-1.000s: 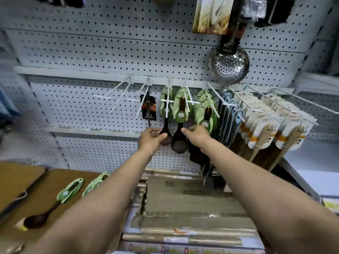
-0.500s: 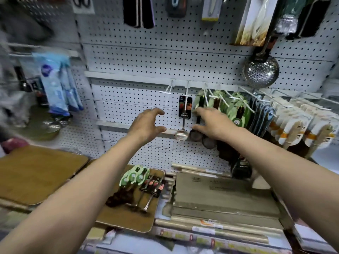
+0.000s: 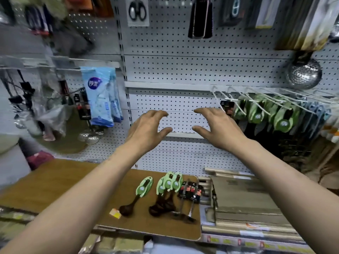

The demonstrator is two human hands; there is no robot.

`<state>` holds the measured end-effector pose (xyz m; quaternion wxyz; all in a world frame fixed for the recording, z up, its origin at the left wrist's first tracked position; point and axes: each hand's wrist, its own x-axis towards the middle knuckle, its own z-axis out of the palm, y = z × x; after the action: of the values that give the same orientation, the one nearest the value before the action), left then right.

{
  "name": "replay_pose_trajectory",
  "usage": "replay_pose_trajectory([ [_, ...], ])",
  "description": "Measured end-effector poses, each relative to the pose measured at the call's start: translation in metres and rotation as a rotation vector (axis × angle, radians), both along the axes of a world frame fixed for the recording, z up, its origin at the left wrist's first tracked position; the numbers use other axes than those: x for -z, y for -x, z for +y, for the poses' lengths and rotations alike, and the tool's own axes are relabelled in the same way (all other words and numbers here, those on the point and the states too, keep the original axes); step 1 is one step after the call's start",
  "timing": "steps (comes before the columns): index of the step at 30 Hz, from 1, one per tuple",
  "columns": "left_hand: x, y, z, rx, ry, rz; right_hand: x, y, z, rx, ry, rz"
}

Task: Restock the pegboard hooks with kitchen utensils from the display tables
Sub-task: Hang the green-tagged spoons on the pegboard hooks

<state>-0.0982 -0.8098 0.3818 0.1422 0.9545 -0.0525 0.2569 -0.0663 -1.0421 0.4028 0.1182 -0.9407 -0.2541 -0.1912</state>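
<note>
Left hand, right hand, seemingly empty, before pegboard

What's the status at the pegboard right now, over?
Left hand and right hand open, empty, raised before the pegboard. Green-carded spoons and a single spoon wait on the brown board. Nothing blocks the reach.

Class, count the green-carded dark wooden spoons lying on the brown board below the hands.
4: one green-carded dark wooden spoon lies alone at left; three overlap in a bunch to its right on the brown board. Overlap may hide more.
</note>
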Motion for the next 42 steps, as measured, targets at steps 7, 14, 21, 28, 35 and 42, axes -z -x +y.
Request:
replay_pose_trajectory([
  [7, 0.015, -0.014, 0.064, 0.016, -0.001, 0.022, 0.013, -0.008, 0.073, 0.006, 0.030, 0.063],
  [14, 0.065, -0.061, 0.094, 0.007, 0.077, 0.120, 0.057, -0.064, 0.109, 0.016, 0.058, 0.172],
  [21, 0.165, -0.135, 0.124, -0.090, 0.184, 0.357, 0.172, -0.162, 0.131, 0.026, 0.057, 0.482],
  [28, 0.316, -0.190, 0.142, -0.177, 0.427, 0.638, 0.322, -0.226, 0.141, 0.098, 0.080, 0.811],
  [35, 0.438, -0.203, 0.147, -0.325, 0.588, 0.818, 0.435, -0.258, 0.142, 0.205, 0.013, 1.010],
  [42, 0.506, -0.215, 0.163, -0.499, 0.693, 0.828, 0.495, -0.274, 0.141, 0.326, -0.093, 0.984],
])
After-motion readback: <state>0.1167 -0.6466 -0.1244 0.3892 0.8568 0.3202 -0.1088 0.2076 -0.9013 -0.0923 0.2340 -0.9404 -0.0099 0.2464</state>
